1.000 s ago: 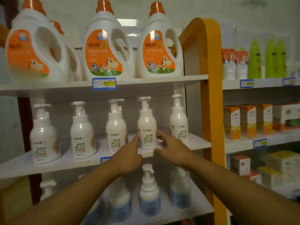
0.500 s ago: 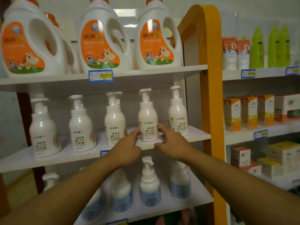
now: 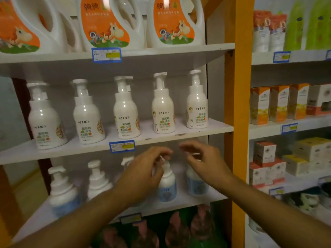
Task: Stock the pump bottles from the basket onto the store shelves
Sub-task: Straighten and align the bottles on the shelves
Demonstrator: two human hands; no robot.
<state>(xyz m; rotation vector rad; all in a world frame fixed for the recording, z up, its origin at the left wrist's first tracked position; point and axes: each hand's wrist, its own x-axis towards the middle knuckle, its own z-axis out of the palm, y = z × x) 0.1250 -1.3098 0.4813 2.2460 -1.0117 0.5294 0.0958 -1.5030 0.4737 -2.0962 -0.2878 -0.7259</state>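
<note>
Both my hands have dropped from the middle-shelf bottle, my left hand (image 3: 143, 170) and right hand (image 3: 202, 161) loosely curled, holding nothing, flanking the upright white pump bottle with blue label (image 3: 167, 187) at six o'clock below, left hand nearer.

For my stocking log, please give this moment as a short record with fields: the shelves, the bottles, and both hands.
middle shelf: five white pump bottles upright in a row, labels facing out
fourth bottle from left: standing free, no hand on it
lower shelf: blue-label pump bottles, partly hidden by the hands
left hand: fingers loosely curled, in front of the lower shelf; grip unclear from blur
right hand: loosely curled, holding nothing visible
basket: not in view
</note>
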